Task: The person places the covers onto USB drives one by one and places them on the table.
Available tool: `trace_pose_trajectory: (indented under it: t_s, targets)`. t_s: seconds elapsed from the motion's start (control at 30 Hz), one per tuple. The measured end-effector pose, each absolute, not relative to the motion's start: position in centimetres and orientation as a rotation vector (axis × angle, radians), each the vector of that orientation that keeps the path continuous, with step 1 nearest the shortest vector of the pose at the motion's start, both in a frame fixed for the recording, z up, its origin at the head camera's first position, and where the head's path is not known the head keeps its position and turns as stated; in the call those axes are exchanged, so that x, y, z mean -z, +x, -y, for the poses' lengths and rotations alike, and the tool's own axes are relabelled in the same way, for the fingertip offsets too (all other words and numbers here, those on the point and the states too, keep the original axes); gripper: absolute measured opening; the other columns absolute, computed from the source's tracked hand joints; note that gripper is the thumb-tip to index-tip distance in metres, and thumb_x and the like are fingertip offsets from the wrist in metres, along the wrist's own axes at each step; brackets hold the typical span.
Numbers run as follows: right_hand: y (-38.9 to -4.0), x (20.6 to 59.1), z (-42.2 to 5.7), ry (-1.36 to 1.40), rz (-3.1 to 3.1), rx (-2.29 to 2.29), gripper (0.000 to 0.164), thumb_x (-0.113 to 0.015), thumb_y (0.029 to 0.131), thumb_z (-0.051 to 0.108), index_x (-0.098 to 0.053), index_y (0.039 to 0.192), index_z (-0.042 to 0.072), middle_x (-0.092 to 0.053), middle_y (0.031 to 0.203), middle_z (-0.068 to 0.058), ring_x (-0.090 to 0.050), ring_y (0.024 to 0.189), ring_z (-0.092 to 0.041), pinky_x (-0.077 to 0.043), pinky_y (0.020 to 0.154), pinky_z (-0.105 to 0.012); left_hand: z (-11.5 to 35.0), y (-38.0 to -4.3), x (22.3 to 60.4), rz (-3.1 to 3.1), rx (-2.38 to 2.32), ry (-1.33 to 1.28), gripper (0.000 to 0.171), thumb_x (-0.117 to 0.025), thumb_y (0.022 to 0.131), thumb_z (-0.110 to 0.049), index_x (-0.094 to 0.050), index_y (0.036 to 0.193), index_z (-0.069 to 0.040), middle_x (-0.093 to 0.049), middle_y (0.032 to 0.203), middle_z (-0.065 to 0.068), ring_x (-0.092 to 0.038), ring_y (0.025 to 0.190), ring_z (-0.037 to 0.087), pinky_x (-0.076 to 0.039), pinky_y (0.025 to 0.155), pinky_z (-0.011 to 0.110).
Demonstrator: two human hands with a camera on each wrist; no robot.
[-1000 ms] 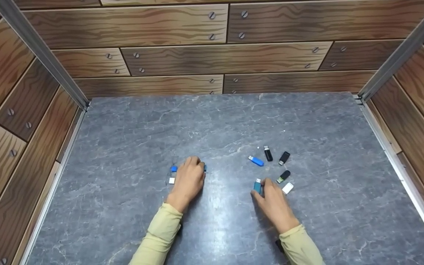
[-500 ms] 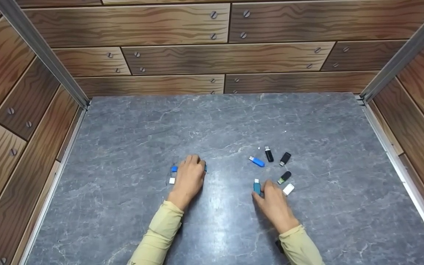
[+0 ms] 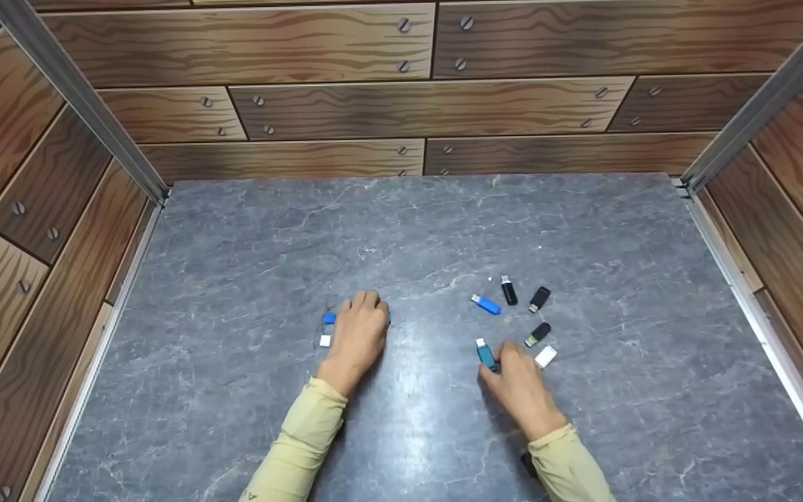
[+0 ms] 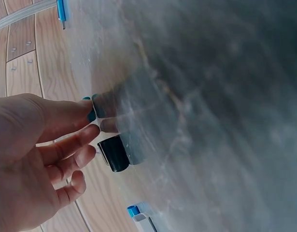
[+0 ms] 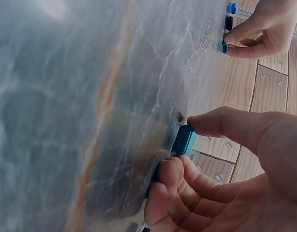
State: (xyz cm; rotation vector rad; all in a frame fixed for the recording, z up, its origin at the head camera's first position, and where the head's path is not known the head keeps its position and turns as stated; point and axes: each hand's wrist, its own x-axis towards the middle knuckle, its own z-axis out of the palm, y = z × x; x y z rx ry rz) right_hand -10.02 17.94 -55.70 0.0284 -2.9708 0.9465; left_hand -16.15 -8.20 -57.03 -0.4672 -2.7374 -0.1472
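Observation:
My right hand (image 3: 521,383) pinches a teal USB stick (image 3: 486,354) by its rear end, between thumb and fingers. The stick's metal plug points away and slightly left; in the right wrist view its teal body (image 5: 184,139) shows at the table surface. Over on the left, my left hand (image 3: 356,341) pinches a small teal cap (image 4: 91,112) between thumb and index finger, the other fingers loosely bent. A black cap (image 4: 114,153) stands close by the fingertips. Beyond it is a blue cap (image 3: 330,318), with a white cap (image 3: 325,341) left of the hand.
Around the right hand lie a blue USB stick (image 3: 486,305), black sticks (image 3: 509,291), a black-and-green one (image 3: 539,335) and a white one (image 3: 546,357). Wood-patterned walls (image 3: 332,108) border the grey marbled table (image 3: 234,244).
The teal USB stick has turned in my right fingers, its plug swinging a little to the left. My left hand stays in nearly the same place.

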Motion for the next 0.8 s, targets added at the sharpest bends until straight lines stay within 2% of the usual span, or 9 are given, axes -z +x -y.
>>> trace_pose_trajectory:
  t_s: [0.17,0.4,0.63,0.8]
  targets:
    - [-10.0,55.9,-17.6,0.052,2.959,-0.927,0.023,-0.079,0.086,0.005,-0.057,0.085,-0.002,-0.06,0.082,-0.016,-0.061,0.076,-0.031,-0.055,0.071,-0.051,8.7,-15.9,57.0,2.716,0.09,-0.455,0.014,-0.07,0.094,-0.011,-0.07,0.08,-0.008,-0.068,0.089,0.007,-0.061,0.088,0.027,-0.043,0.071,0.04]
    - [-10.2,55.7,-17.5,0.053,2.996,-0.964,0.026,-0.082,0.09,0.008,-0.057,0.088,-0.001,-0.06,0.083,-0.015,-0.059,0.076,-0.027,-0.053,0.069,-0.047,9.1,-15.6,56.0,2.702,0.194,-0.5,0.014,-0.078,0.092,-0.02,-0.072,0.086,-0.009,-0.075,0.084,0.005,-0.064,0.082,0.026,-0.044,0.074,0.041]
    - [-10.2,55.8,-18.2,0.003,3.017,-0.979,0.024,-0.08,0.091,0.008,-0.058,0.09,-0.002,-0.06,0.085,-0.017,-0.058,0.076,-0.027,-0.052,0.068,-0.046,8.7,-15.9,55.6,2.608,0.407,-0.708,0.007,-0.076,0.092,-0.015,-0.072,0.093,-0.01,-0.077,0.085,0.002,-0.064,0.08,0.023,-0.052,0.077,0.037]
    - [-10.2,55.8,-18.4,0.02,3.012,-0.997,0.025,-0.08,0.091,0.009,-0.058,0.091,-0.002,-0.061,0.085,-0.016,-0.058,0.077,-0.026,-0.052,0.068,-0.044,8.4,-15.7,55.7,2.606,0.568,-0.737,0.01,-0.078,0.092,-0.011,-0.075,0.099,-0.005,-0.078,0.089,0.005,-0.064,0.083,0.022,-0.055,0.08,0.036]
